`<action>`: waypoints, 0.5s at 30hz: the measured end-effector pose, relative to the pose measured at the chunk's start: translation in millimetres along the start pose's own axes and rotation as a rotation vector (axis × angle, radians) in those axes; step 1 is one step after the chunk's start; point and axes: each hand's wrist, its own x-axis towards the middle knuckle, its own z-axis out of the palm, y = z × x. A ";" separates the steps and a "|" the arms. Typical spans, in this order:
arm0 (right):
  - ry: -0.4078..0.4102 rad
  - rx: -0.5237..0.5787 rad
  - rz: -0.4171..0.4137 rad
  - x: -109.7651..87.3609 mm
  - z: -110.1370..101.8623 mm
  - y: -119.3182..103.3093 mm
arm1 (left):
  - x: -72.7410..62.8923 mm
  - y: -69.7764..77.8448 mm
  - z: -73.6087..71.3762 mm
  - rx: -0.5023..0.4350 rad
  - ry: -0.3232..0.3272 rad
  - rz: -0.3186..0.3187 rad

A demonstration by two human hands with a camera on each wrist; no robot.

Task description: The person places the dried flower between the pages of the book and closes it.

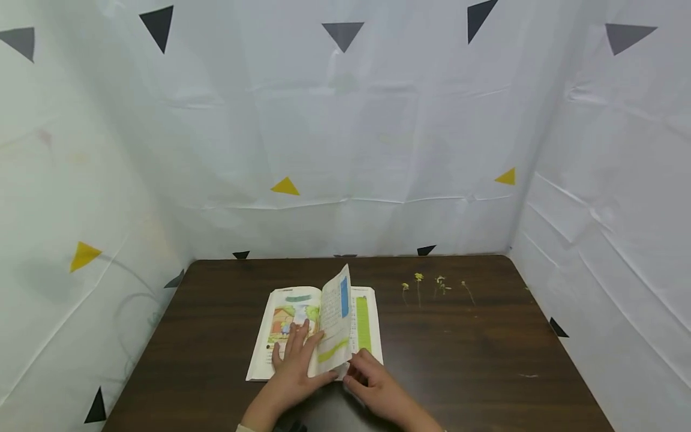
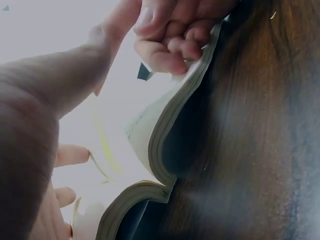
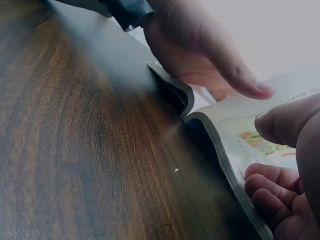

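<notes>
An open book [image 1: 259,360] with printed pictures and text lies on the dark table. One leaf [image 1: 336,321] stands raised at its middle, leaning right. My left hand [image 1: 293,367] rests spread on the left page, its thumb stretched toward the foot of the raised leaf. At the book's lower right corner is my right hand [image 1: 376,389], its fingers [image 3: 270,192] curled and its thumb bent above them. The leaf's lower corner overlaps that hand's index finger in the head view; I cannot tell whether the leaf is pinched there.
Several small yellow-flowered sprigs [image 1: 418,288] lie on the table [image 1: 486,360] to the right of the book. White sheeting [image 1: 345,144] with grey, black and yellow triangles encloses the table at the back and both sides.
</notes>
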 end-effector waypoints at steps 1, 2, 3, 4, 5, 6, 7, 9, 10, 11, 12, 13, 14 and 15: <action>0.000 -0.001 0.003 -0.2 1.2 0.5 | -1.6 1.3 -0.3 0.000 0.013 0.003; 0.002 -0.002 0.012 -0.2 2.1 0.9 | -2.9 2.8 -0.6 -0.005 0.025 0.009; 0.003 -0.004 0.022 -0.2 2.8 1.3 | -4.2 4.6 -1.0 -0.008 0.039 0.021; 0.002 -0.013 0.033 0.0 3.1 1.5 | -5.2 6.1 -1.1 -0.006 0.050 0.035; 0.000 -0.021 0.049 0.5 3.2 1.5 | -5.6 7.4 -1.2 0.000 0.063 0.052; -0.003 -0.029 0.063 1.1 3.0 1.2 | -6.0 8.5 -1.4 0.007 0.079 0.072; -0.006 -0.039 0.075 1.9 2.6 0.6 | -6.2 9.9 -2.0 0.017 0.099 0.092; -0.013 -0.059 0.086 3.5 1.5 -0.7 | -6.2 12.8 -3.9 0.034 0.151 0.127; -0.016 -0.066 0.091 3.8 1.2 -1.8 | -6.3 14.3 -5.2 0.041 0.181 0.135; -0.018 -0.067 0.097 4.0 0.8 -2.8 | -6.4 15.8 -6.6 0.051 0.213 0.133; -0.019 -0.070 0.100 4.1 0.4 -3.7 | -6.9 17.4 -8.2 0.058 0.246 0.121; -0.019 -0.070 0.101 4.0 0.2 -4.3 | -7.1 18.7 -9.8 0.055 0.280 0.103; -0.020 -0.068 0.108 3.7 0.1 -4.8 | -7.4 19.7 -11.4 0.042 0.310 0.075; -0.022 -0.066 0.115 3.3 0.0 -5.1 | -7.7 20.5 -12.9 0.021 0.341 0.041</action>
